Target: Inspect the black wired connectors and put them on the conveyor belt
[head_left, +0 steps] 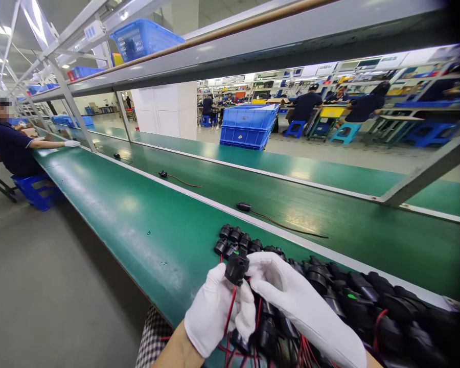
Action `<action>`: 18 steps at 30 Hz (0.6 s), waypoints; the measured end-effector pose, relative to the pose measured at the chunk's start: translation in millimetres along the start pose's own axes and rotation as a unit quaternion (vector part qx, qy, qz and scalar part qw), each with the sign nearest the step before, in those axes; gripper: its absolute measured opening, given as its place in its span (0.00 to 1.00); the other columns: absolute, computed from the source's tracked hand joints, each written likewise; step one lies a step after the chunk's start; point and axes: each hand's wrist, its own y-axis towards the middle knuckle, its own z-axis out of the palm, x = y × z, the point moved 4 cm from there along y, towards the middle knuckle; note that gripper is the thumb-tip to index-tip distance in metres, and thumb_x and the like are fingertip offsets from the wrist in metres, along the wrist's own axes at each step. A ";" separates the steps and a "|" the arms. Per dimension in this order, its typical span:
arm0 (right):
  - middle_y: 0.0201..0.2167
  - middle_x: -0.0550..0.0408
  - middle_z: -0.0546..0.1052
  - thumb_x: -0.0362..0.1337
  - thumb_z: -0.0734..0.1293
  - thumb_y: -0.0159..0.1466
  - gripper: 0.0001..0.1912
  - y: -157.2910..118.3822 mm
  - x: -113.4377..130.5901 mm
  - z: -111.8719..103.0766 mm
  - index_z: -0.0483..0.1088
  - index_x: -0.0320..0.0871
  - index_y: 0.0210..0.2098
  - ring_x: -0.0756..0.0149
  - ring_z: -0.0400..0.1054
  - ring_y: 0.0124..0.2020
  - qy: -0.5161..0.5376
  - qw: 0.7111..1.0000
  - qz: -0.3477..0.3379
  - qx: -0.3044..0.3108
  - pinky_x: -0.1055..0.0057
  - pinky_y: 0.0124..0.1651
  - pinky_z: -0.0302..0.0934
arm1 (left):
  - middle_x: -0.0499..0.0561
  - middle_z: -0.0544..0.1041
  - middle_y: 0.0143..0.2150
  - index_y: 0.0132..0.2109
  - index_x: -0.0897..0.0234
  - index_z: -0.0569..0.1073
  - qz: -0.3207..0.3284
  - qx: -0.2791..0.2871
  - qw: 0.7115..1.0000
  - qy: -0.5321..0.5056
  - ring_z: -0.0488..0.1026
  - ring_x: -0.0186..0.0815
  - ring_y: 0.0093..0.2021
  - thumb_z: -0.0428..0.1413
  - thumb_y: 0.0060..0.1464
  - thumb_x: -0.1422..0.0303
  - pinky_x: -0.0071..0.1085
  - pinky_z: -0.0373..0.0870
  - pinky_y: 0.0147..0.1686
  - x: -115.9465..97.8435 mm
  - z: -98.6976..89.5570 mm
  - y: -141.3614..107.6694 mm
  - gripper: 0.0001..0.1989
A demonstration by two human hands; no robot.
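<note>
Both my hands wear white gloves and meet over the near edge of the green bench. My left hand [214,309] grips a black cylindrical plastic part [236,268] with a green mark on top and a red wire [231,309] hanging from it. At that part's right side, the fingertips of my right hand [287,286] are closed together against it. Just behind stand several similar black parts [225,231] in short rows. To the right and below lies a large heap of black parts [352,296] with red and black wires, partly covered by my right hand.
Wired black parts [244,206] lie spaced along the green conveyor belt [199,204] beyond a pale rail. A metal shelf frame [71,102] rises above, holding a blue basket [145,41]. Stacked blue crates [247,128] stand behind. A co-worker [7,138] sits at far left.
</note>
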 end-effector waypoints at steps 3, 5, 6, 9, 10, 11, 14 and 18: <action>0.38 0.51 0.74 0.46 0.68 0.60 0.16 3.2 2.9 1.6 0.65 0.44 0.43 0.60 0.69 0.39 0.037 0.999 0.004 -0.006 0.63 0.43 0.66 | 0.40 0.58 0.10 0.22 0.63 0.64 -0.056 0.047 0.996 -0.052 0.50 0.24 0.09 0.51 0.51 0.46 0.25 0.44 0.13 -0.3 2.5 1.7 0.25; 0.35 0.54 0.73 0.47 0.68 0.59 0.15 3.5 3.4 4.0 0.65 0.44 0.39 0.62 0.68 0.36 0.047 0.999 0.018 -0.005 0.65 0.41 0.64 | 0.38 0.56 0.09 0.21 0.62 0.61 -0.086 0.058 0.993 -0.057 0.45 0.22 0.08 0.54 0.50 0.51 0.24 0.41 0.13 -3.6 5.7 0.1 0.22; 0.34 0.55 0.72 0.47 0.68 0.60 0.14 3.4 3.3 5.6 0.65 0.44 0.37 0.64 0.66 0.35 0.053 0.998 0.024 -0.001 0.67 0.39 0.63 | 0.37 0.55 0.09 0.21 0.62 0.59 -0.097 0.058 0.992 -0.054 0.44 0.21 0.08 0.55 0.50 0.53 0.24 0.40 0.13 -5.1 6.8 -0.7 0.21; 0.31 0.58 0.69 0.47 0.67 0.60 0.16 3.2 3.1 10.4 0.63 0.44 0.40 0.67 0.63 0.31 0.081 0.996 0.029 0.018 0.70 0.34 0.59 | 0.37 0.53 0.09 0.21 0.61 0.57 -0.111 0.048 0.992 -0.036 0.42 0.21 0.08 0.55 0.51 0.55 0.24 0.40 0.12 -5.9 6.7 -1.7 0.20; 0.32 0.58 0.70 0.47 0.68 0.59 0.18 3.2 3.4 10.9 0.63 0.43 0.42 0.67 0.64 0.31 0.092 0.995 0.029 0.020 0.70 0.34 0.60 | 0.36 0.53 0.08 0.21 0.60 0.57 -0.113 0.043 0.992 -0.027 0.41 0.22 0.08 0.55 0.51 0.55 0.24 0.40 0.12 -4.3 5.5 -1.6 0.21; 0.34 0.57 0.70 0.47 0.68 0.59 0.20 3.0 4.4 11.1 0.63 0.43 0.46 0.66 0.65 0.33 0.092 0.995 0.025 0.025 0.70 0.35 0.61 | 0.36 0.52 0.08 0.21 0.60 0.57 -0.113 0.037 0.993 -0.017 0.41 0.22 0.08 0.56 0.51 0.54 0.24 0.39 0.12 -2.1 3.9 -1.6 0.21; 0.37 0.54 0.73 0.46 0.66 0.60 0.18 0.0 12.9 11.8 0.66 0.43 0.47 0.63 0.68 0.37 0.020 0.998 0.002 0.066 0.69 0.39 0.64 | 0.35 0.53 0.09 0.22 0.62 0.60 -0.088 0.010 0.996 0.011 0.42 0.20 0.09 0.59 0.49 0.50 0.21 0.40 0.12 4.3 -0.1 -2.4 0.23; 0.30 0.59 0.74 0.35 0.68 0.58 0.05 -3.5 34.0 5.0 0.72 0.43 0.35 0.67 0.67 0.30 -0.116 0.992 -0.028 0.047 0.75 0.31 0.62 | 0.40 0.66 0.18 0.30 0.63 0.66 0.025 -0.111 0.968 0.224 0.59 0.23 0.17 0.55 0.55 0.49 0.20 0.59 0.21 -8.0 -6.4 -5.9 0.21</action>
